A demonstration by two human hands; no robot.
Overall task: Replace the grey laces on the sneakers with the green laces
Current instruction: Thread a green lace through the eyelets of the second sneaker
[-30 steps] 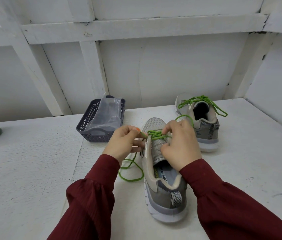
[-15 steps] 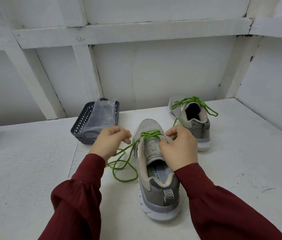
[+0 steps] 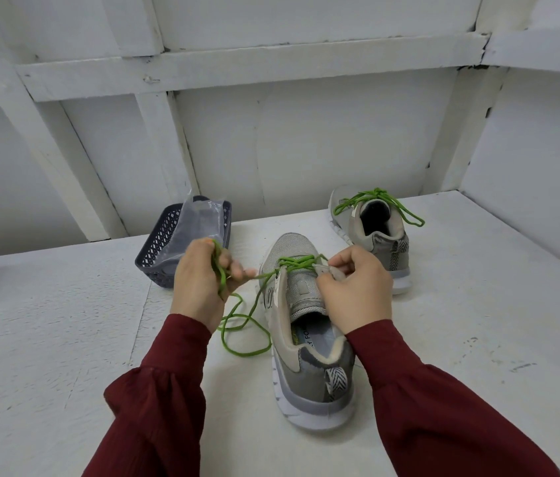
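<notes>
Presently logged: near sneaker (image 3: 309, 342) lay between hands, long axis running away from person, toe far, heel near. Left hand (image 3: 199, 280) was closed on green lace (image 3: 254, 301), drawn taut leftward from forward eyelets; slack looped on table (image 3: 48, 339) below that hand. Right hand (image 3: 357, 290) pinched eyelet flap at shoe's right side. Far sneaker (image 3: 374, 232), already green-laced, stood beyond right hand. Basket (image 3: 158, 263) sat beyond left hand. Judgement: next threading falls nearer left hand.

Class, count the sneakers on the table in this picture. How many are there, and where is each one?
2. The near sneaker stands between the hands; the far sneaker stands behind it to the right, near the wall. None seems hidden.
</notes>
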